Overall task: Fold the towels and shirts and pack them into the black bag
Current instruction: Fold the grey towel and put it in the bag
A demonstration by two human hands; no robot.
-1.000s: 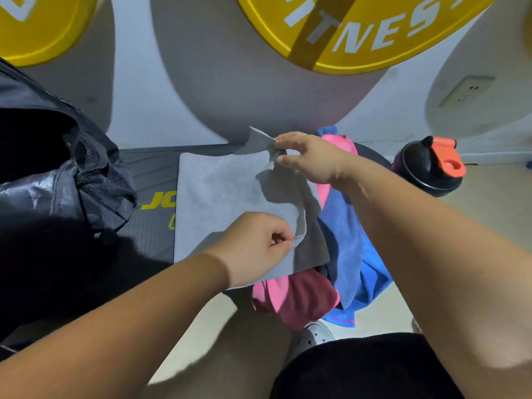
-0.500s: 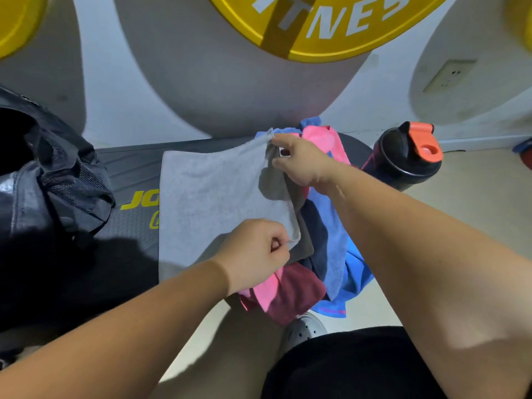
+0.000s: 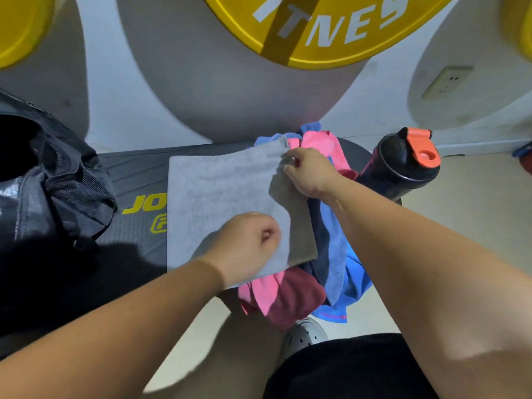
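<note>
A grey towel (image 3: pixel 218 197) lies folded over on a dark bench pad (image 3: pixel 135 180). My left hand (image 3: pixel 247 243) pinches its near right edge. My right hand (image 3: pixel 309 172) grips its far right corner. Under and to the right of the towel lies a heap of clothes: a blue towel (image 3: pixel 335 243), a pink shirt (image 3: pixel 322 145) and a maroon garment (image 3: pixel 296 295). The black bag (image 3: pixel 49 197) stands at the left with its mouth open, apart from both hands.
A black shaker bottle (image 3: pixel 400 168) with an orange cap stands right of the heap. Yellow weight plates (image 3: pixel 316 30) lean on the wall behind. My knee and a grey shoe (image 3: pixel 305 332) are below the bench edge.
The lifted right flap of the grey towel has been brought down and spread flat. My right hand has moved right and lower with the corner; my left hand kept its pinch.
</note>
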